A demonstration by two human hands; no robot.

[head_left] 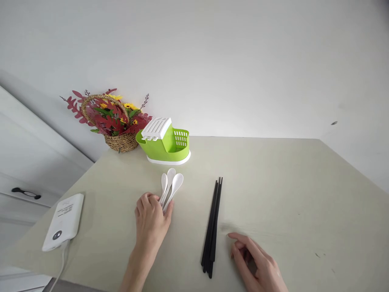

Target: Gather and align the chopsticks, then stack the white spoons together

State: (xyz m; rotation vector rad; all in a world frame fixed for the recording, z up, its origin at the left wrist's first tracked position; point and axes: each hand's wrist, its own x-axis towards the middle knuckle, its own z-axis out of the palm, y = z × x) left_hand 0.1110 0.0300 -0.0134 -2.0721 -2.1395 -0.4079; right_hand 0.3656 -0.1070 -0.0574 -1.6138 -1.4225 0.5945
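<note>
Print on the white device (63, 221) is unreadable.

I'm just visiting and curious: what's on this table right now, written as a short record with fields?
Surface: pale table against a white wall
Left hand: closed around the handles of three white spoons, bowls pointing away
Right hand: resting open on the table, holding nothing, just right of the black chopsticks
Chopsticks: lying bundled, untouched
Back of table: green cutlery drainer with white lid; wicker flower basket beside it
Left edge: white device with cable
</note>
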